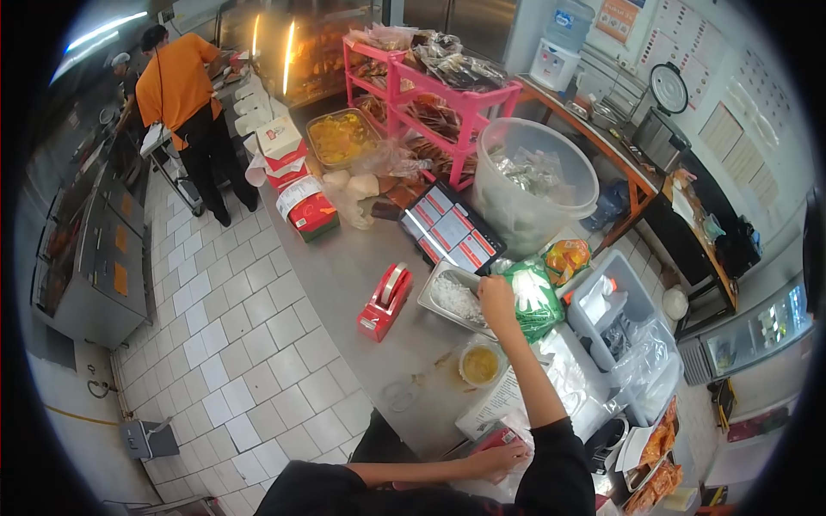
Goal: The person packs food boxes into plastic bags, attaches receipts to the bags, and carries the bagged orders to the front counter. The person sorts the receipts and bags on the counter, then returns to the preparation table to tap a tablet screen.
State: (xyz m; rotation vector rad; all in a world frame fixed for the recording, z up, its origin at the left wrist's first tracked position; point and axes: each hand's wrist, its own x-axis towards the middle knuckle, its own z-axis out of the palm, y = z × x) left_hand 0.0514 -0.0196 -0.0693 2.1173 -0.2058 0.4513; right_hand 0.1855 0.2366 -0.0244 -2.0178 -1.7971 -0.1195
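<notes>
My right hand (496, 303) reaches to the right end of a small metal pan (428, 303). Its fingers are closed at the rim, and whatever they hold is hidden. Loose white bits (459, 299) fill the pan. Low in the view, my left hand (495, 462) is closed on a red-and-white package (502, 438), partly covered by the hand. A green-and-white bag (535, 301) sits just right of my right hand. Nearer me stands a clear tub of yellowish contents (480, 365), and a red tape dispenser (385, 303) is to the pan's left.
A tablet (452, 228) lies behind the pan, beside a large translucent bucket (535, 189) of bags. A grey bin (594, 297) stands right. Behind are a pink rack (465, 103), red boxes (301, 193) and a food tray (342, 138). A person in orange (176, 82) stands far left.
</notes>
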